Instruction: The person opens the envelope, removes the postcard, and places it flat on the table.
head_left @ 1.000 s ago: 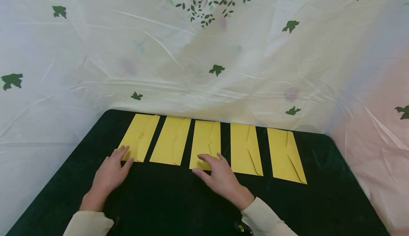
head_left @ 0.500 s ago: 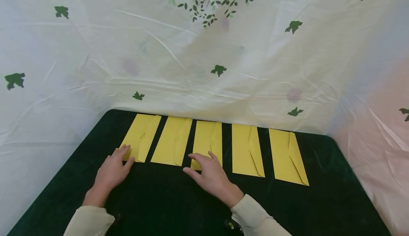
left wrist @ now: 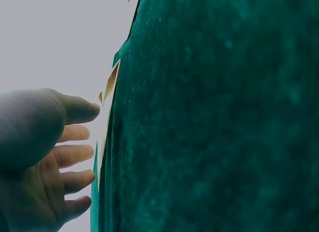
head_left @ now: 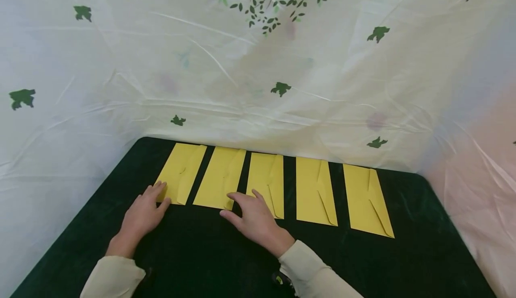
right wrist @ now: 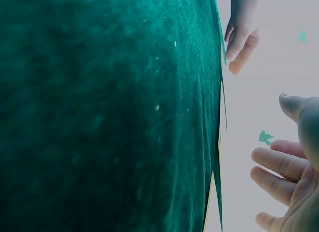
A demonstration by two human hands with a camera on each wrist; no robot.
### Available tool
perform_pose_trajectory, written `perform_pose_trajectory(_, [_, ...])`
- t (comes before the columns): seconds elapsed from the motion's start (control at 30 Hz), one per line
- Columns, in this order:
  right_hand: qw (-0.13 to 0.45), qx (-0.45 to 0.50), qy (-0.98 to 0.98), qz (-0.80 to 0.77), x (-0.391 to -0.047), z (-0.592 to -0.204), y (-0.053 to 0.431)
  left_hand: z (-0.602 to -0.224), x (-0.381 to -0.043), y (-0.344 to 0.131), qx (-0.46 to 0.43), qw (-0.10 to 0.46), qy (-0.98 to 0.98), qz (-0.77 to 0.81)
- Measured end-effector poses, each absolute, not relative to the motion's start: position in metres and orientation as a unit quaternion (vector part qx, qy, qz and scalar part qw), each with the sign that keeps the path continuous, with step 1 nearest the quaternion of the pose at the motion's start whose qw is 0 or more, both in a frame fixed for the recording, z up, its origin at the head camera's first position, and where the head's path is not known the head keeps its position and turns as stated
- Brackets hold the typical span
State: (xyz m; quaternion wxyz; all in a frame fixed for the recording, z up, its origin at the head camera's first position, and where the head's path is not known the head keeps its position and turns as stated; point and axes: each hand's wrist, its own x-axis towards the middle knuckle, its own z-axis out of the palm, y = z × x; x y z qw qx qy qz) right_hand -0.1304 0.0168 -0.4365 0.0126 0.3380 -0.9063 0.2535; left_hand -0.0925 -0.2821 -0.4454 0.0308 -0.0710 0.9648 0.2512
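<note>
Several yellow envelopes lie side by side in a row on the dark green cloth. At the near left corner of the leftmost envelope point(head_left: 183, 172) is my left hand point(head_left: 142, 215), fingers extended and thumb apart; whether the fingertips touch the paper I cannot tell. My right hand point(head_left: 258, 222) reaches over the near edges of the second envelope point(head_left: 219, 174) and the middle envelope point(head_left: 266, 172), covering part of the latter. In the right wrist view the right hand point(right wrist: 294, 177) is raised off the cloth, fingers loosely bent around nothing.
Two further envelopes, the fourth point(head_left: 314, 190) and the rightmost point(head_left: 367, 199), complete the row's right side. The green-covered table point(head_left: 193, 253) ends at a pale curtain point(head_left: 225, 87) printed with green birds and leaves. The envelope flaps face up.
My right hand has moved left, from over the middle envelope toward the second one. My left hand stays by the leftmost envelope. The head view has shifted slightly.
</note>
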Motion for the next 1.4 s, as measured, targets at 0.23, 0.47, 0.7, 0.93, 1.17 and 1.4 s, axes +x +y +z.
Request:
perform_pose_trajectory(0.23, [-0.001, 0.336, -0.908, 0.249, -0.134, -0.435, 0.003, -0.445, -0.094, -0.285, -0.069, 0.035, 0.966, 0.248])
perform_pose_trajectory(0.47, [-0.005, 0.335, -0.907, 0.253, -0.136, -0.432, -0.013, -0.443, -0.095, -0.286, -0.066, 0.034, 0.967, 0.243])
perform_pose_trajectory(0.7, [-0.008, 0.337, -0.906, 0.255, -0.138, -0.432, -0.027, -0.443, -0.097, -0.286, -0.064, 0.026, 0.969, 0.236])
perform_pose_trajectory(0.93, [-0.011, 0.33, -0.914, 0.238, -0.139, -0.436, -0.039, -0.447, -0.099, -0.285, -0.064, 0.026, 0.97, 0.233])
perform_pose_trajectory(1.17, [-0.025, 0.332, -0.913, 0.234, -0.141, -0.438, -0.056, -0.45, -0.098, -0.287, -0.065, 0.023, 0.969, 0.236])
perform_pose_trajectory(1.4, [-0.04, 0.327, -0.918, 0.221, -0.144, -0.439, -0.072, -0.447, -0.1, -0.286, -0.06, 0.021, 0.969, 0.238])
